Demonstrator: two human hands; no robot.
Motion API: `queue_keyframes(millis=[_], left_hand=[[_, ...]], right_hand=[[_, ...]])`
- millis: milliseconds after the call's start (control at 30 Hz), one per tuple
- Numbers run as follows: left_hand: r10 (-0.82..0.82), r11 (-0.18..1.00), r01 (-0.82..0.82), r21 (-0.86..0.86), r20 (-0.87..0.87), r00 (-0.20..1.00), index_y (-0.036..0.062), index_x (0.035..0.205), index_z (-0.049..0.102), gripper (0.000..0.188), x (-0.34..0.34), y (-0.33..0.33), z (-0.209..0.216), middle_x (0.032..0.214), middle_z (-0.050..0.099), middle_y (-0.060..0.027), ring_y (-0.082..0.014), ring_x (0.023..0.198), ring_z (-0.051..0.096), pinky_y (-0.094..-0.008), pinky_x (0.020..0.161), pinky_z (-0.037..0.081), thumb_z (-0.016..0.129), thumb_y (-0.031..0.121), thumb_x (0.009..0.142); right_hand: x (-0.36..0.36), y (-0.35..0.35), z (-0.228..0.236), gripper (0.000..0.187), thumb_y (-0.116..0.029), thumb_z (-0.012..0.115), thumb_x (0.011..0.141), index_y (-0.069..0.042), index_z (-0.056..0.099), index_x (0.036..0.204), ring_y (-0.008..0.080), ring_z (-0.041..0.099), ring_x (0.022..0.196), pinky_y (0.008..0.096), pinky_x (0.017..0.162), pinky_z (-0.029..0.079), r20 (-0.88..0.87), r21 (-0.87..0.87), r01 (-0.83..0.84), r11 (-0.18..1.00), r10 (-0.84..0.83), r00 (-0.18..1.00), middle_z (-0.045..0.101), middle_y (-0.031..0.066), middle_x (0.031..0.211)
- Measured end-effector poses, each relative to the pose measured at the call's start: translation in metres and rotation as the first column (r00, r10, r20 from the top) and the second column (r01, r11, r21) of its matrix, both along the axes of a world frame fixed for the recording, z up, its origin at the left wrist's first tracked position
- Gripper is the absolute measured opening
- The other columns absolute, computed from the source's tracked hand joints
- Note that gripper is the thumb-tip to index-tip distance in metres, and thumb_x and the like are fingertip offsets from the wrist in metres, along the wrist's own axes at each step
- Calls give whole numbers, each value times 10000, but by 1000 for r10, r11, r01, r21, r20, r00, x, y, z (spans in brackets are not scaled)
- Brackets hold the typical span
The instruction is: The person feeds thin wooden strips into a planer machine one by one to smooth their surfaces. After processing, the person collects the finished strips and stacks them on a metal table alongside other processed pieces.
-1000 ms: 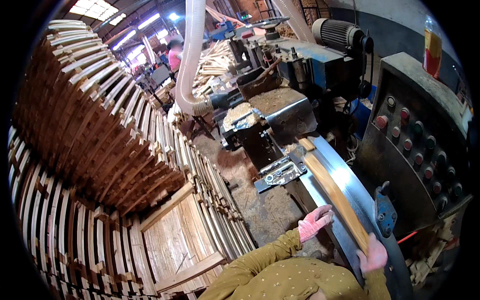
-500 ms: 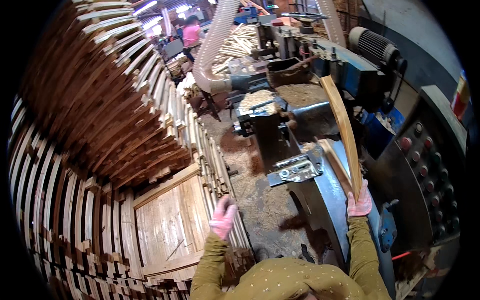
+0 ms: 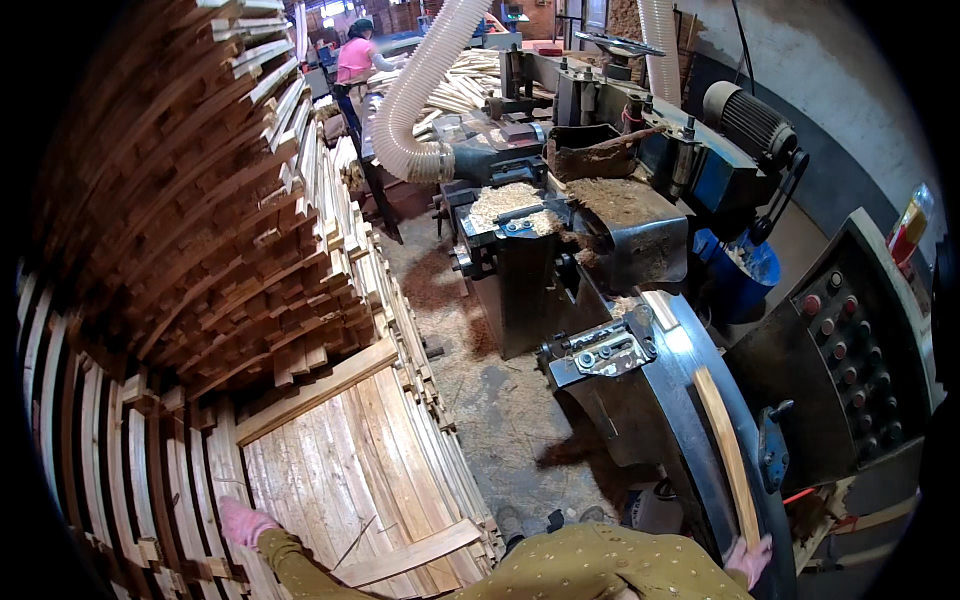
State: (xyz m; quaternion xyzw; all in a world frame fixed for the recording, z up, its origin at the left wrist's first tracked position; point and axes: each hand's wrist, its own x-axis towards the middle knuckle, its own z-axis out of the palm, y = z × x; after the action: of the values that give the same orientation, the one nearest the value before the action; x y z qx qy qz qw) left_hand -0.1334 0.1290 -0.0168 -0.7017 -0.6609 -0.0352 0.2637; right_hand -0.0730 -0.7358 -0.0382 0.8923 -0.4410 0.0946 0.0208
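Observation:
My right hand (image 3: 748,560), in a pink glove, is closed around the near end of a wooden strip (image 3: 727,450). The strip points away from me over the curved metal bed (image 3: 655,400) of a woodworking machine. Farther along the bed, by a metal guide block (image 3: 605,355), the end of another wooden strip (image 3: 660,310) shows. My left hand (image 3: 245,522), also gloved in pink, reaches out to the left beside the stacked wood slats (image 3: 185,480). Its fingers are not clear, and I cannot make out anything held in it.
A pale wooden panel (image 3: 320,450) lies at the left below a tall stack of strips (image 3: 230,250). A button panel (image 3: 850,350) stands at the right, with a blue bucket (image 3: 735,275) behind it. A clear hose (image 3: 400,120) bends over the machine. A person (image 3: 357,60) stands far back.
My left hand has swung left and nearer to me, toward the slats. My right hand has drawn back with its strip, which now sits lower. The other strip sits farther along the bed.

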Motion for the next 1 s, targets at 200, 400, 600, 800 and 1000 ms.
queue_keyframes(millis=[200, 400, 600, 800, 1000], left_hand=[[173, 985, -162, 66, -223, 959, 158, 1396, 369, 479, -33, 50, -65, 1274, 526, -25, -170, 1122, 566, -366, 858, 520, 503, 234, 943], [-164, 978, 182, -100, 168, 972, 88, 1306, 500, 368, -39, -33, -59, 1101, 628, -138, -290, 970, 644, -386, 780, 533, 464, 130, 943], [-530, 606, 778, 168, 815, 236, -9, 1367, 433, 626, 24, -186, 45, 986, 656, -162, -272, 791, 634, -352, 726, 552, 676, 212, 833], [206, 271, 879, -393, 916, 346, 6, 1250, 463, 314, 234, -362, 131, 1004, 597, -102, -158, 775, 603, -252, 723, 570, 512, 50, 943], [460, -501, 849, 170, 883, 95, -25, 1261, 441, 475, 311, -564, 74, 1139, 565, -192, -225, 991, 598, -336, 827, 542, 605, 251, 912]], right_hand=[[14, 0, -11, 804, -428, 643, 767, -21, 361, 1400, 454, 500, 1129, 493, 953, 431, 125, 74, 225, 972, -232, 964, 522, 317, 1199], [201, 105, -20, 813, -365, 672, 800, -5, 324, 1440, 398, 300, 1367, 435, 1148, 233, 380, 265, -420, 868, 306, 873, 340, 250, 1467], [286, 142, -35, 811, -440, 658, 817, -63, 330, 1456, 386, 328, 1355, 457, 1144, 247, 264, 224, -604, 765, 549, 793, 342, 195, 1485], [245, 225, 29, 772, -483, 628, 870, -29, 356, 1432, 280, 401, 1318, 398, 1100, 333, 799, 396, -889, -231, 564, 209, 439, 142, 1423], [184, 125, 49, 644, -228, 800, 694, 6, 558, 1242, 297, 635, 859, 385, 761, 514, 654, 109, -968, 228, 717, 243, 651, 179, 1025]])
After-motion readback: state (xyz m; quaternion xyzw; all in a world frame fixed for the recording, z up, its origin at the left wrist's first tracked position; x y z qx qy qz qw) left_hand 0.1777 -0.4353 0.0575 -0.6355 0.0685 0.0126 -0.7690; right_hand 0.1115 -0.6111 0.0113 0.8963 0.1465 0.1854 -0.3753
